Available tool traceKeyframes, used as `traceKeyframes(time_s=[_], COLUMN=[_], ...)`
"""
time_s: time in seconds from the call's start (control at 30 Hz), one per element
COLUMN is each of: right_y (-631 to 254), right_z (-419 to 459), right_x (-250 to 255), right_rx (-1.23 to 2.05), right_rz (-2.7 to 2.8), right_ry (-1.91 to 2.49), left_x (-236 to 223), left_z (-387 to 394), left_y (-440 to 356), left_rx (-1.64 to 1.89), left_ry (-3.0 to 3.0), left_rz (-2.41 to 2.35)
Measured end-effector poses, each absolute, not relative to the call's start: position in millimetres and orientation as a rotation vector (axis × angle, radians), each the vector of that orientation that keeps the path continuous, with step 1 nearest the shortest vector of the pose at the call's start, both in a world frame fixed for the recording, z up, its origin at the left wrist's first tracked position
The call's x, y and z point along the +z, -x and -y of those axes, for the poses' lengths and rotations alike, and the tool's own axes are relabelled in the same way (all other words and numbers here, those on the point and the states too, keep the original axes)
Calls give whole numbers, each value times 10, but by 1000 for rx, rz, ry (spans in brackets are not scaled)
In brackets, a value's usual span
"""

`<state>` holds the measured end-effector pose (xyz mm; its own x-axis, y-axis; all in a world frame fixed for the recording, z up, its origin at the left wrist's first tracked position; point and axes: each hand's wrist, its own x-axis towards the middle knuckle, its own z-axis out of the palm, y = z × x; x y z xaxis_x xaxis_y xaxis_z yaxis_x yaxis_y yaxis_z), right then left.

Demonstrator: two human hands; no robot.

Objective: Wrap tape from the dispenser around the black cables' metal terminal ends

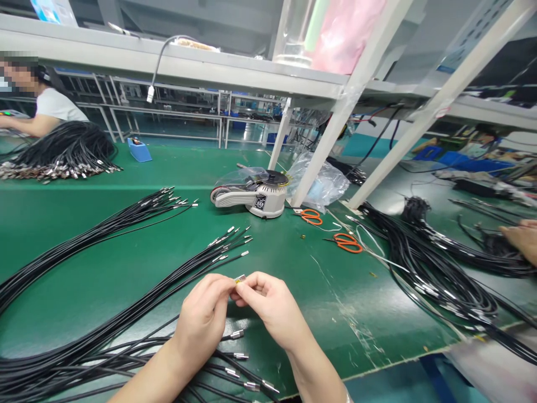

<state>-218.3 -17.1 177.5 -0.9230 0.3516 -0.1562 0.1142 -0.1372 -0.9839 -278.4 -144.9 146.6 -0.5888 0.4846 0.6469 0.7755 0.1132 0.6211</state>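
Both hands met low at centre, above the near edge of the green surface point(126, 268). The left hand point(203, 319) and right hand point(272, 305) pinched one small metal connector point(240, 279) between thumb and fingertips, each grip closed on it from its own side. A trace of yellow showed at the connector; too small to tell whether tape or a sleeve. The connector sat lifted clear of the surface, long axis roughly left to right, the bright end toward the right hand. Held that way, probably so both thumbs could work the tip in plain view.

Under the wrists lay a bundle of black cables point(84, 347), metal ends pointing right. Two more cable bundles point(138, 246) fanned out from the left, tips aimed far right, seemingly laid so that ends stayed within reach. A tape dispenser point(255, 196) stood farther back at centre. Two orange scissors point(348, 242) lay to its right, beside another cable heap point(440, 274). Another person's hand point(522, 238) rested at the right edge; a seated person point(46, 109) worked far left behind a cable pile point(62, 151).
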Motion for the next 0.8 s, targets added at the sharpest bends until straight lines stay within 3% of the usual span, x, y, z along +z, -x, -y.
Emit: traceKeyframes(time_s=[0.8], right_y=[2202], right_z=[199], right_x=[1714], right_rx=[2282], right_rz=[1865], right_ry=[532], left_x=[1386], left_z=[1435], left_y=[2812], left_rx=[-1282], left_ry=[1213], left_rz=[2119])
